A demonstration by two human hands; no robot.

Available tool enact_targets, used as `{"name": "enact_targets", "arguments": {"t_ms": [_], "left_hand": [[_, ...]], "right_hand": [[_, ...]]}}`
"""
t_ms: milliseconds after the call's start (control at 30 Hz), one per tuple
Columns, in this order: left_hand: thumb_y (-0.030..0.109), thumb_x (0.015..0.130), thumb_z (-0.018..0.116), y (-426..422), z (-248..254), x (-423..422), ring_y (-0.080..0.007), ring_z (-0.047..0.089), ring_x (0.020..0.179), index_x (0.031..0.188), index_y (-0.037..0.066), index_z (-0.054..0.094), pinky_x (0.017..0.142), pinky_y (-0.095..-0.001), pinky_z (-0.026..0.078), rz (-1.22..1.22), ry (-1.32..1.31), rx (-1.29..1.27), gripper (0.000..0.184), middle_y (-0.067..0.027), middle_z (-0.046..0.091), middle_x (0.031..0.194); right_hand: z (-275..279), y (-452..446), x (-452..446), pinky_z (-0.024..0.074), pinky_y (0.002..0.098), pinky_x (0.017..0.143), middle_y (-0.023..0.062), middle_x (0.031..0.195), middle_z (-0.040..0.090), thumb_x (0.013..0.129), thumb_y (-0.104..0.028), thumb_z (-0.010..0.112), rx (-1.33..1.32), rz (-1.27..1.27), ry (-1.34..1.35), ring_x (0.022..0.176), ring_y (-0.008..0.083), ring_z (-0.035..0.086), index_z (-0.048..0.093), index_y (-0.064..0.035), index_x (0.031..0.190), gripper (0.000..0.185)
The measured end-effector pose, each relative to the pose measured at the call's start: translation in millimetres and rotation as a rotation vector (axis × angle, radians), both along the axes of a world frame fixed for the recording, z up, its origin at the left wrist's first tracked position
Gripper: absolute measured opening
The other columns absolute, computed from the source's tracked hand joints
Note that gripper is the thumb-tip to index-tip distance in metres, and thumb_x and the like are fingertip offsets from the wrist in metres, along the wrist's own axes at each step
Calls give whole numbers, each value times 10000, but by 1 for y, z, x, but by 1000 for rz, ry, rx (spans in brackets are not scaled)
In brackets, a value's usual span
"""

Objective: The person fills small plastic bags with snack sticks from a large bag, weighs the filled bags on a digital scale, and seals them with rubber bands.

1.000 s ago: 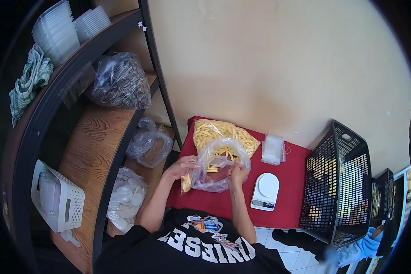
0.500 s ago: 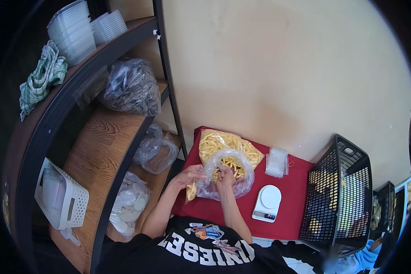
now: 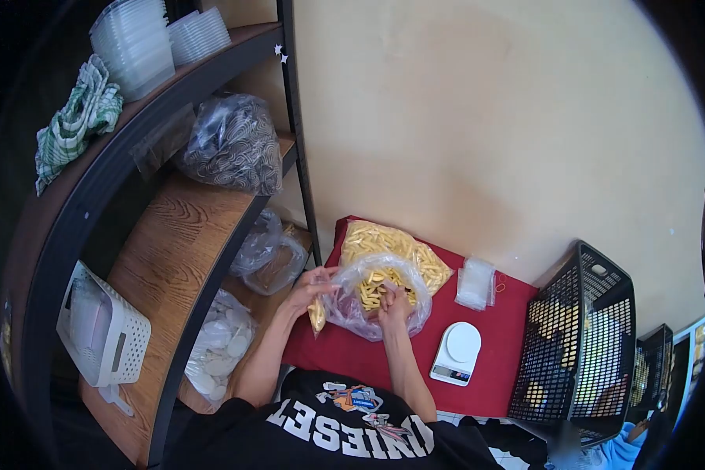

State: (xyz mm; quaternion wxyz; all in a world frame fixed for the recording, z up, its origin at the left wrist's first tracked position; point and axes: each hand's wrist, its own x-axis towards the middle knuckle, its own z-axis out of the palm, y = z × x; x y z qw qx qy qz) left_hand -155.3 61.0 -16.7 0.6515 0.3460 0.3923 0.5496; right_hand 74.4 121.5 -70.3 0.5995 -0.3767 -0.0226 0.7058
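My left hand (image 3: 315, 288) is closed on a small clear packet (image 3: 316, 315) of yellow sticks, beside the rim of an open plastic bag (image 3: 358, 321). Inside that bag's mouth, my right hand (image 3: 394, 304) is among loose yellow stick snacks (image 3: 374, 287); its fingertips are partly hidden, and what they grip cannot be made out. Behind the open bag lies a larger clear bag (image 3: 427, 262) full of the same snacks. A white scale (image 3: 460, 345) rests on the red cloth to the right of my hands.
Flat clear bags (image 3: 475, 283) and rubber bands (image 3: 500, 283) lie near the wall. A black crate (image 3: 576, 345) stands at the right. Shelves (image 3: 188, 227) on the left hold bagged goods, a white basket (image 3: 110, 329) and plastic tubs (image 3: 133, 48). Part of another person (image 3: 620, 448) shows at the lower right.
My right hand has moved from the open bag's right rim into its mouth, among the snacks. My left hand keeps the small packet beside the bag. The view has shifted slightly.
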Motion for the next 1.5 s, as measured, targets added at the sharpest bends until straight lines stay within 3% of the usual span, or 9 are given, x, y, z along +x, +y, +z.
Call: {"name": "enact_targets", "arguments": {"t_ms": [167, 300, 367, 500, 633, 833, 1167, 1267, 1500], "left_hand": [[51, 792, 819, -4, 12, -16, -237, 591, 1216, 947, 29, 605, 1004, -362, 483, 35, 62, -20, 265, -202, 560, 1419], [124, 733, 901, -18, -6, -20, -238, 600, 1202, 903, 49, 612, 975, -369, 493, 54, 359, 12, 344, -193, 646, 1233], [176, 661, 957, -32, -3, -13, -238, 625, 1129, 891, 33, 588, 923, -382, 509, 93, 756, -67, 458, -165, 661, 1104], [196, 651, 967, -45, 68, 39, -233, 663, 937, 964, 46, 561, 811, -355, 537, 535, 1146, 542, 534, -128, 646, 1029], [248, 663, 968, -27, 107, 92, -260, 654, 998, 991, 46, 517, 860, -399, 523, 266, 756, 419, 593, -146, 658, 1132], [263, 651, 958, 25, 38, 141, -307, 644, 906, 1009, 40, 536, 818, -412, 511, 232, 914, 576, 596, -131, 635, 975], [145, 639, 855, 2, 2, 158, -416, 622, 957, 999, 33, 518, 840, -481, 456, 39, 1122, 580, 506, -194, 624, 947], [127, 653, 851, 8, 5, 156, -411, 628, 934, 993, 30, 514, 805, -479, 482, 82, 973, 599, 488, -187, 622, 927], [122, 701, 860, 11, 45, 138, -304, 675, 924, 1039, 32, 556, 813, -397, 521, 111, 681, 664, 463, -146, 653, 954]], "right_hand": [[21, -43, 26, 291, 233, 375, 103, 788, 610, 1112, -239, 446, 44, -112, -137, 422, 82, 373, 487, -31, 1062, 218], [16, -66, 60, 288, 230, 377, 151, 861, 663, 1104, -242, 475, 11, -99, -153, 424, 72, 380, 503, -13, 1037, 240], [18, -72, 73, 288, 228, 379, 158, 875, 672, 1101, -248, 483, 5, -111, -180, 422, 69, 380, 508, -11, 1025, 250], [40, -75, 97, 271, 233, 392, 102, 786, 645, 1091, -271, 513, 120, -150, -233, 410, 63, 368, 509, -52, 974, 248], [97, -61, 105, 254, 239, 395, 22, 703, 563, 1082, -279, 540, 211, -185, -311, 414, 58, 357, 502, -81, 894, 276], [160, -44, 110, 247, 254, 388, -30, 559, 400, 1098, -242, 500, 417, -233, -503, 386, 70, 343, 462, -85, 888, 266], [89, -67, 72, 364, 267, 408, 39, 618, 546, 1066, -203, 570, 441, 106, -1094, 452, 98, 489, 575, -22, 895, 249], [126, -73, 67, 455, 378, 544, 176, 694, 602, 1012, -92, 613, 775, 305, -1460, 584, 220, 605, 593, 25, 948, 135], [167, -80, 74, 494, 374, 586, 174, 899, 695, 972, -32, 636, 1188, 105, -1487, 644, 279, 637, 626, 28, 1003, 68]]}}
